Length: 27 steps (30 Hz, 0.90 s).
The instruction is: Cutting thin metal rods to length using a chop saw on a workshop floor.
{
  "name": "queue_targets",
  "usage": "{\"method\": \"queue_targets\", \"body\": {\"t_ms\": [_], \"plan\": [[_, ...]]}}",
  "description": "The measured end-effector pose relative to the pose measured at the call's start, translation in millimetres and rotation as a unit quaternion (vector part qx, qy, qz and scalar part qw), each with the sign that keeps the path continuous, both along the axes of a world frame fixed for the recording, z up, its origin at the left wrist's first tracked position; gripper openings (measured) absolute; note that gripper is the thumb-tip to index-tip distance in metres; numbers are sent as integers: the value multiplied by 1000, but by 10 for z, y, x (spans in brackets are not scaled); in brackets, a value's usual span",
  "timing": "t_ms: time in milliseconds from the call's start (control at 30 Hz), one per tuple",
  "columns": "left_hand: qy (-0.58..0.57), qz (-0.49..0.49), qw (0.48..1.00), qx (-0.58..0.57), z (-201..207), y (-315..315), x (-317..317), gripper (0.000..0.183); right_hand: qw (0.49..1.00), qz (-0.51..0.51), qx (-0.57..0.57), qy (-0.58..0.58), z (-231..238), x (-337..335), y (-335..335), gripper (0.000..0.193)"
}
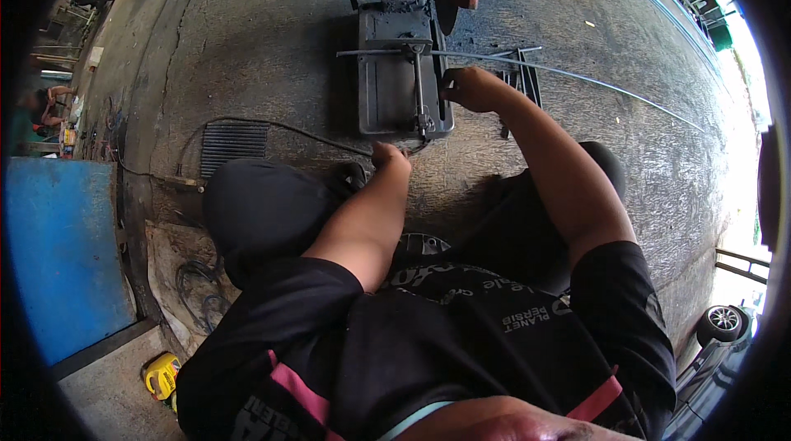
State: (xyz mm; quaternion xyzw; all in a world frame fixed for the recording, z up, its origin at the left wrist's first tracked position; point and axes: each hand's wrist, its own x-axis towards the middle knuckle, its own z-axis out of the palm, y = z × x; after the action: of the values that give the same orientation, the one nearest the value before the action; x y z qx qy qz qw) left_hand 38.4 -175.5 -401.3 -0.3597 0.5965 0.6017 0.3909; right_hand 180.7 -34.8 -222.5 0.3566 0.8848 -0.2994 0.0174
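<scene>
A cut-off saw (401,17) with an orange-red guard and a grey metal base stands on the floor in front of me. A long thin metal rod (568,74) lies across its base through the vise (418,83) and runs far out to the right. My left hand (390,154) is closed at the front edge of the base, beside the black cable (317,142); whatever is in its fingers is hidden. Just right of the vise, my right hand (472,88) has its fingers bent down by the base's right edge, below the rod. Its fingertips are partly hidden.
Several short dark rods (235,147) lie side by side on the floor at left. A small black metal frame (527,79) is right of the saw. A blue panel (66,252), a yellow tool (161,375) and another person (53,107) are farther left. A car wheel (723,322) shows at lower right.
</scene>
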Motion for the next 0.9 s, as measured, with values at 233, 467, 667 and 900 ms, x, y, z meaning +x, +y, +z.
{"method": "queue_targets", "body": {"t_ms": [233, 467, 667, 900], "plan": [[-258, -66, 957, 117, -515, -94, -192, 51, 998, 40, 7, -45, 117, -191, -77, 34], [7, 47, 998, 49, -569, -105, -252, 53, 998, 44, -7, -37, -26, -154, -1, 35], [-220, -210, 949, 81, -528, -66, -89, 58, 997, 60, -10, -56, 18, -201, -15, 37], [-413, -261, 827, 278, -136, -176, -124, 72, 996, 33, -14, -81, -81, -155, 22, 39]]}}
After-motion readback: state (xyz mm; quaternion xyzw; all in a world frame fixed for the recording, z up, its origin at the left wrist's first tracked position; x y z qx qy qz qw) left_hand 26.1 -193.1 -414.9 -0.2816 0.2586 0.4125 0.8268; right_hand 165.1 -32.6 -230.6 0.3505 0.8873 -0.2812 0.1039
